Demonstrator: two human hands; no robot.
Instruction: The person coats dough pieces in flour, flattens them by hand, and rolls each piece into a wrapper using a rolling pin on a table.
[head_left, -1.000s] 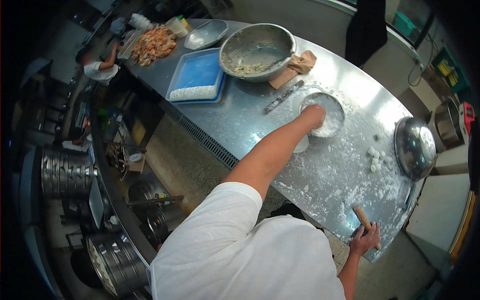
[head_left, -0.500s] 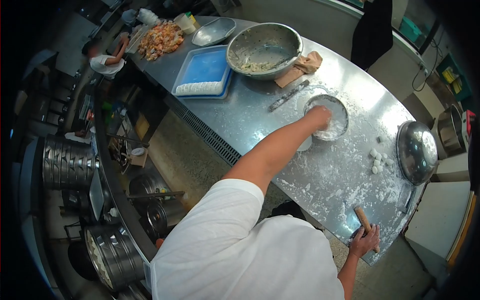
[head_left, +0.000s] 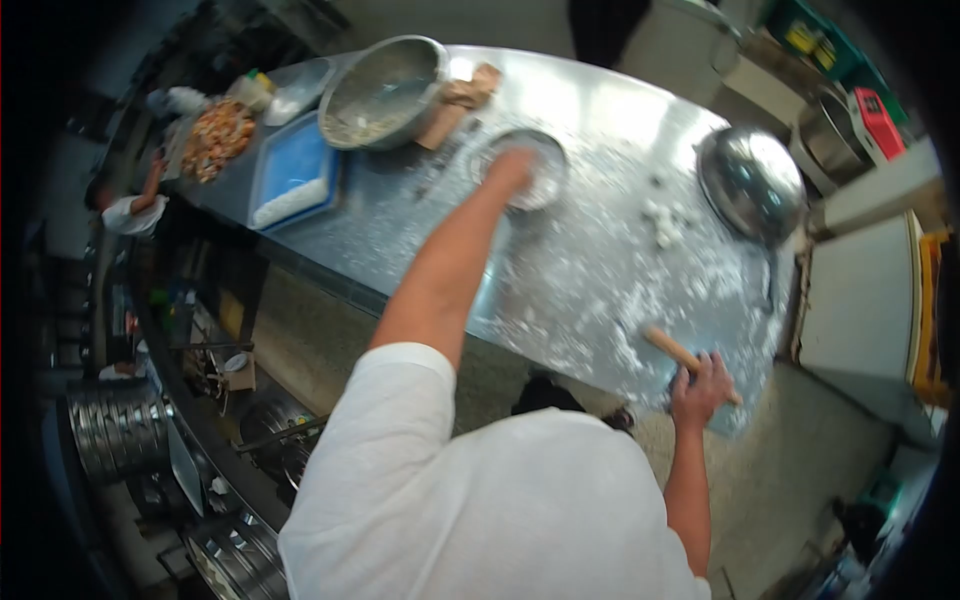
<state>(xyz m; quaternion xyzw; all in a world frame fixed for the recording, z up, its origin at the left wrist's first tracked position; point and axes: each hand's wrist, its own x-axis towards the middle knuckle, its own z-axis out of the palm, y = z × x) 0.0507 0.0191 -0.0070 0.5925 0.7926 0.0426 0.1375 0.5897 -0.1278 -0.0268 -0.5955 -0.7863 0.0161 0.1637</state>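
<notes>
My left hand reaches into a metal bowl holding white powder that looks like flour. Its fingers are smeared by motion and partly hidden by the bowl's contents. At the table's near right end, my right hand is wrapped round a wooden rolling pin, which rests on the steel table. Beyond the pin lies a cluster of small white dough pieces. An upturned shiny metal bowl is at the right edge, past the dough.
White powder is scattered over the table. A large steel bowl of filling, brown cloth and a blue tray with a white row stand left. An orange-coloured heap lies farther off, near another person. Steamers stand lower left.
The view has swung, so the table and its things sit farther left and higher. My left hand stays at the flour bowl and my right hand stays on the rolling pin.
</notes>
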